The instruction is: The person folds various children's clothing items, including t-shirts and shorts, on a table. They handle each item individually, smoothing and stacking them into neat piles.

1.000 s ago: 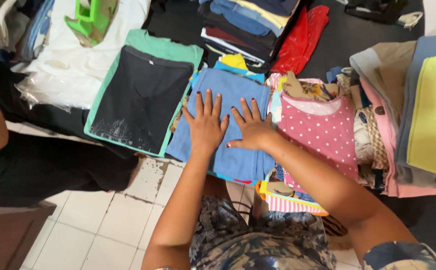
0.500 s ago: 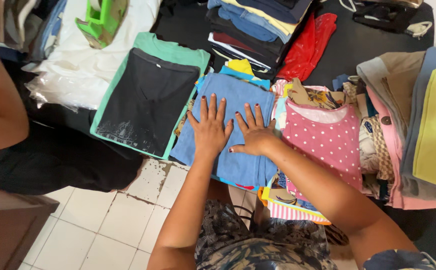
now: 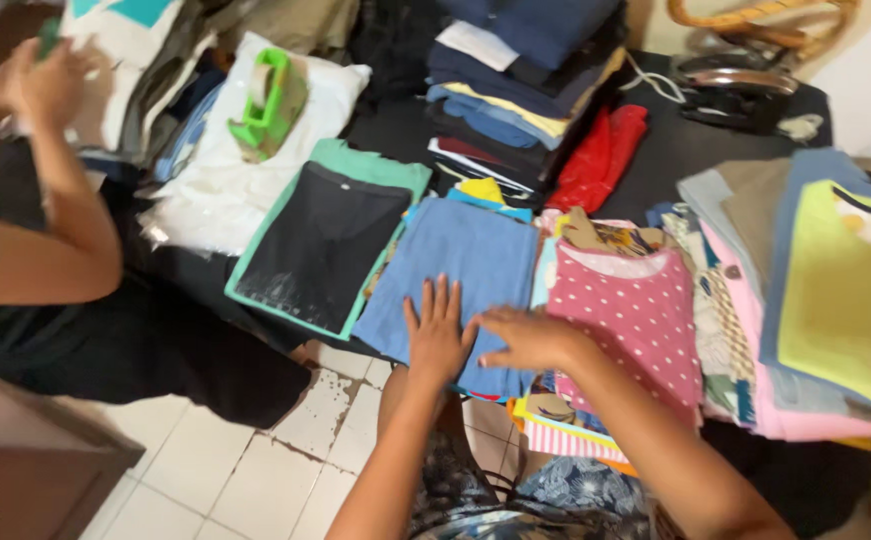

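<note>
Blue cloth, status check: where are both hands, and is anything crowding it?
Left hand and right hand flat on the folded blue cloth. Nothing gripped. Black packet on its left, pink dotted shirt on its right.

Bare forearms, no sleeves visible; dark floral-patterned garment (image 3: 516, 500) below.
</note>
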